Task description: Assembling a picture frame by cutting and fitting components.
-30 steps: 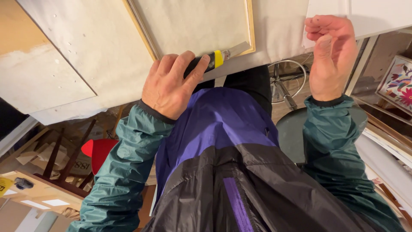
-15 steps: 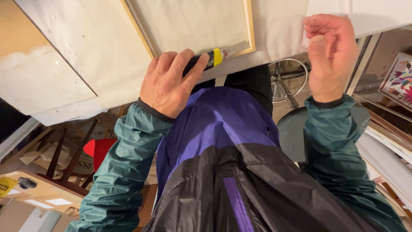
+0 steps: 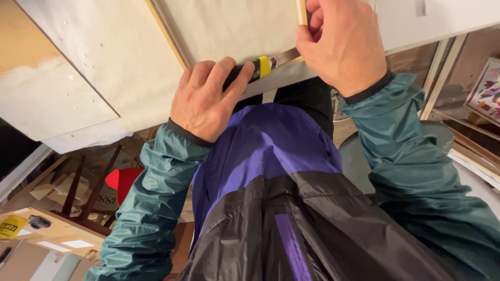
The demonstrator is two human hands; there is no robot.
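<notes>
My left hand [image 3: 205,99] grips a utility knife [image 3: 263,66] with a black handle and a yellow band, its metal blade lying along the near edge of a pale paper-covered board [image 3: 229,31]. My right hand [image 3: 344,44] presses down on the corner of a thin wooden frame strip [image 3: 301,10] on that board, right beside the blade tip. Both sleeves are teal, and my purple and black jacket fills the lower middle of the view.
A white worktable edge [image 3: 442,21] runs off to the right. Below on the left are a dark wooden stool [image 3: 86,195], a red object [image 3: 122,179] and cardboard pieces [image 3: 47,244]. A colourful framed picture [image 3: 487,86] leans at the right.
My right hand has moved left from the board's right edge to the frame corner next to the knife blade. The left hand and knife have stayed in place.
</notes>
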